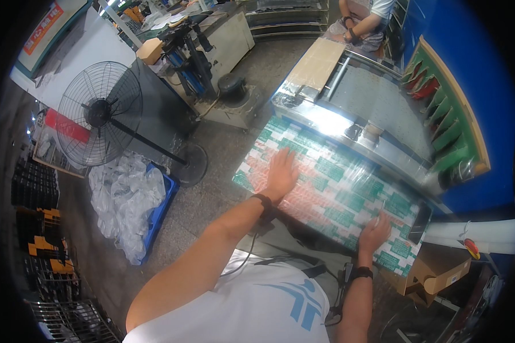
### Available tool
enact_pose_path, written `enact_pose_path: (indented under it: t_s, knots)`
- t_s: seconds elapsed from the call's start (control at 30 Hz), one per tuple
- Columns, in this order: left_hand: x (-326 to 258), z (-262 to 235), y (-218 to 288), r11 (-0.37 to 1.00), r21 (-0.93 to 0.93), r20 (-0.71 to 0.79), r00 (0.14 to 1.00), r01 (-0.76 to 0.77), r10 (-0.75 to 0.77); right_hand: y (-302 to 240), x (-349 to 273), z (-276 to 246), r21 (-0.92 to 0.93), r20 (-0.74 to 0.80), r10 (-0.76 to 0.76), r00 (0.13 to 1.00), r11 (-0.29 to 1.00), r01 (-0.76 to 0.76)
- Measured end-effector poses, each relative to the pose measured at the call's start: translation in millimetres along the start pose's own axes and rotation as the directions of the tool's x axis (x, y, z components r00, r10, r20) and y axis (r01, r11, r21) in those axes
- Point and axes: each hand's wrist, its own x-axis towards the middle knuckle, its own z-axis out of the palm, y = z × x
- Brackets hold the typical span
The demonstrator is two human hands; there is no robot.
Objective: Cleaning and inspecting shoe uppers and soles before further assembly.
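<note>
In front of me lies a flat work surface (320,197) covered in a green, white and pinkish printed pattern, with a shiny clear layer over it. My left hand (282,173) rests flat on its left part, fingers spread. Toward its right end, my right hand (375,233) is curled with the fingers drawn together; a thin pale thing seems to stick up from them, too small to name. Near the right edge of the surface is a dark rectangle (420,223).
Beyond the surface stands a metal machine (377,103) with a green flap curtain (449,123); a person (363,23) sits behind it. At left are a standing fan (100,111) and a blue crate (165,208) of clear plastic (120,203). An open cardboard box (440,268) and white roll (478,235) are at right.
</note>
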Motion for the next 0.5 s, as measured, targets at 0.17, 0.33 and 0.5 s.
enact_pose_path:
  t_s: [0.17,0.33,0.5]
  knots:
    - [1.0,-3.5,0.6,0.999,-0.03,0.027,0.999,0.024,-0.023,-1.7,0.3,-0.1,-0.004,0.007,0.001,1.0,1.0,-0.001]
    - [-0.4,-5.2,1.1,1.0,-0.011,0.039,0.999,0.028,-0.027,0.7,-0.5,1.7,0.007,0.004,0.0,1.0,1.0,0.0]
    - [-1.2,6.1,4.2,1.0,-0.024,0.034,0.999,-0.007,0.008,0.6,-2.9,-6.8,0.025,-0.032,0.002,0.999,1.0,-0.001]
